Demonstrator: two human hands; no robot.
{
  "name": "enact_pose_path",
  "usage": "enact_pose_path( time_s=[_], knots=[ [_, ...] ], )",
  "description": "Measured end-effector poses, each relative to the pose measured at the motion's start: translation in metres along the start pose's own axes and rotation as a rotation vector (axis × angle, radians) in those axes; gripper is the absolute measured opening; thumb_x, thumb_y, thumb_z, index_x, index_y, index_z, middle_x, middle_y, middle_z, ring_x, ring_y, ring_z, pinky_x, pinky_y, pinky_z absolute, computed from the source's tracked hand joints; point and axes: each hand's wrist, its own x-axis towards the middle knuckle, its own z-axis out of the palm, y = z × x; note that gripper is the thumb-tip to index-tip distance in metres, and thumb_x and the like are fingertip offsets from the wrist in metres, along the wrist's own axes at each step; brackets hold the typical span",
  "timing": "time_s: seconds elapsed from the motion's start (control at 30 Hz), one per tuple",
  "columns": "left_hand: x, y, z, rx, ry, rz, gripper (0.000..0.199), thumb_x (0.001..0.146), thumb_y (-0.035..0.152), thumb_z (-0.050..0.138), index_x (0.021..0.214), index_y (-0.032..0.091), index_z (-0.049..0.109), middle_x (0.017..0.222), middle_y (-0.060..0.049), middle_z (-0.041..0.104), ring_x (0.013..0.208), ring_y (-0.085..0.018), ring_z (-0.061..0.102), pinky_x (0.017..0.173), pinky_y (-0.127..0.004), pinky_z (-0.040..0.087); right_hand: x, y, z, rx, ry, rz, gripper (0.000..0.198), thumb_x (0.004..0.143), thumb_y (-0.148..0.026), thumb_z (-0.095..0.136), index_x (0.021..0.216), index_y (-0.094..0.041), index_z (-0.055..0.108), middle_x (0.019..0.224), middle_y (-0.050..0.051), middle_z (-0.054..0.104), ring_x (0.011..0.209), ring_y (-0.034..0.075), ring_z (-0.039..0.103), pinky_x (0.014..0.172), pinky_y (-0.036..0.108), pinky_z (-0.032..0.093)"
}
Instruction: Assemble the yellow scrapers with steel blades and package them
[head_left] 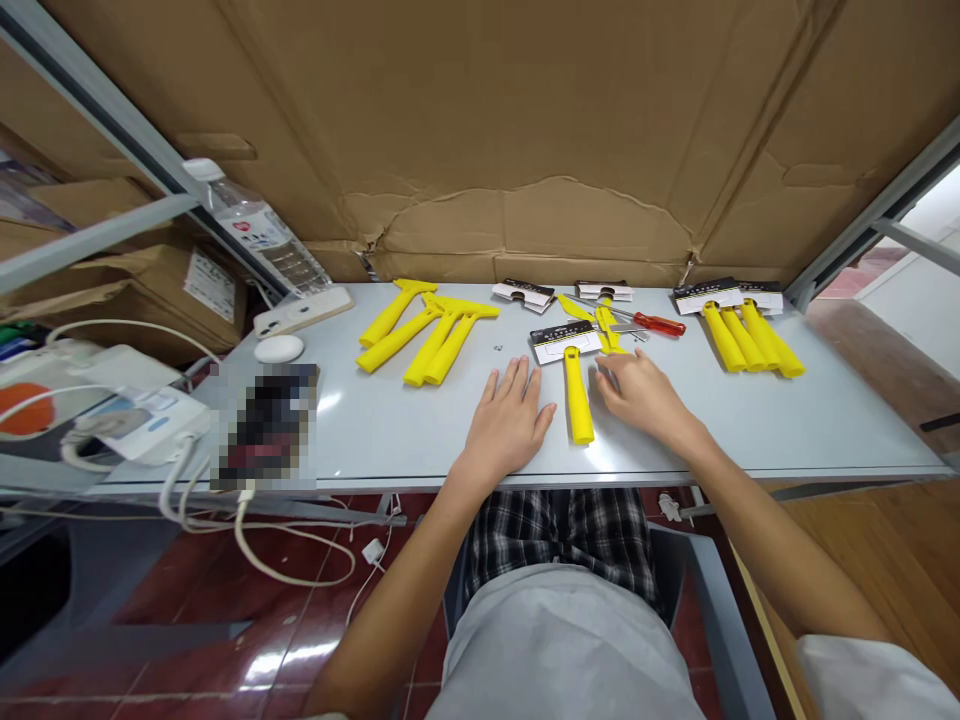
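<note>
My left hand (pixel 508 420) lies flat on the table, fingers spread, just left of a yellow-handled tool. That yellow handle (pixel 577 405) points toward me, and a black-and-white card (pixel 564 343) covers its head. On its other side rests my right hand (pixel 641 395), thumb and index finger apart, with nothing visible between them. Its fingertips are close to small yellow plastic pieces (pixel 606 322); whether they touch is unclear. A screwdriver with a red handle (pixel 660 324) lies behind my right hand, beside a loose metal piece (pixel 624 328).
Several yellow T-shaped handles (pixel 450 335) lie at the left; several carded yellow handles (pixel 752 335) lie at the right. Folded cards (pixel 523 294) sit at the back. A water bottle (pixel 262 235), power strip (pixel 304 310), white oval object (pixel 279 348) and blurred phone (pixel 270 425) occupy the left side.
</note>
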Motion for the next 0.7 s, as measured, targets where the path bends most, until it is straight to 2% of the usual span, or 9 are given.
enact_pose_path(
  time_s=[0.03,0.1,0.2,0.37,0.47,0.57,0.7],
  knots=[
    [0.0,0.0,0.0,-0.001,0.002,0.002,0.069,0.11,0.046,0.029,0.163,0.003,0.038,0.173,-0.022,0.026,0.162,-0.034,0.024,0.132,-0.054,0.018,0.005,-0.007,-0.006,-0.02,-0.001,0.053,0.044,0.104,-0.034,0.033,0.124,-0.019,0.069,0.121,0.011,0.073,0.115,0.027,0.068,0.116,0.05,0.042],
    [0.0,-0.001,0.001,0.003,0.006,0.009,0.069,0.11,0.046,0.029,0.163,0.003,0.038,0.173,-0.022,0.026,0.162,-0.034,0.024,0.132,-0.054,0.018,0.016,-0.023,-0.015,-0.05,-0.007,0.152,0.044,0.103,-0.041,0.035,0.125,-0.022,0.068,0.116,0.012,0.073,0.108,0.031,0.07,0.098,0.047,0.051],
    [0.0,-0.002,0.003,0.014,0.014,0.014,0.069,0.109,0.046,0.029,0.162,0.003,0.039,0.173,-0.022,0.026,0.162,-0.034,0.024,0.132,-0.055,0.018,0.036,-0.041,-0.015,-0.1,-0.018,0.162,0.05,0.102,-0.053,0.038,0.132,-0.022,0.064,0.116,0.015,0.072,0.107,0.033,0.069,0.089,0.044,0.052],
    [0.0,-0.003,0.004,0.015,0.032,0.022,0.069,0.109,0.046,0.029,0.161,0.003,0.041,0.172,-0.023,0.027,0.162,-0.035,0.025,0.131,-0.055,0.02,0.061,-0.051,0.0,-0.165,-0.071,0.102,0.036,0.098,-0.034,0.042,0.113,-0.017,0.069,0.113,0.017,0.072,0.104,0.032,0.071,0.083,0.04,0.054],
    [-0.001,-0.002,0.003,0.014,0.042,0.027,0.068,0.109,0.045,0.03,0.161,0.003,0.041,0.172,-0.023,0.028,0.161,-0.035,0.026,0.131,-0.055,0.021,0.061,-0.052,0.002,-0.154,-0.047,0.076,0.033,0.096,-0.03,0.044,0.112,-0.016,0.069,0.111,0.017,0.072,0.102,0.031,0.071,0.08,0.036,0.053],
    [-0.001,-0.002,0.002,0.014,0.036,0.023,0.068,0.109,0.045,0.029,0.161,0.002,0.042,0.171,-0.023,0.029,0.161,-0.035,0.026,0.131,-0.055,0.021,0.051,-0.046,-0.006,-0.149,-0.028,0.056,0.035,0.097,-0.032,0.043,0.114,-0.017,0.069,0.109,0.017,0.072,0.098,0.03,0.07,0.078,0.035,0.052],
    [-0.001,-0.002,0.0,0.015,0.017,0.019,0.068,0.109,0.045,0.029,0.16,0.002,0.042,0.171,-0.024,0.029,0.161,-0.035,0.026,0.131,-0.055,0.022,0.037,-0.012,-0.03,-0.169,-0.004,0.107,0.036,0.097,-0.034,0.043,0.117,-0.019,0.068,0.104,0.015,0.073,0.093,0.03,0.068,0.077,0.035,0.047]
  ],
)
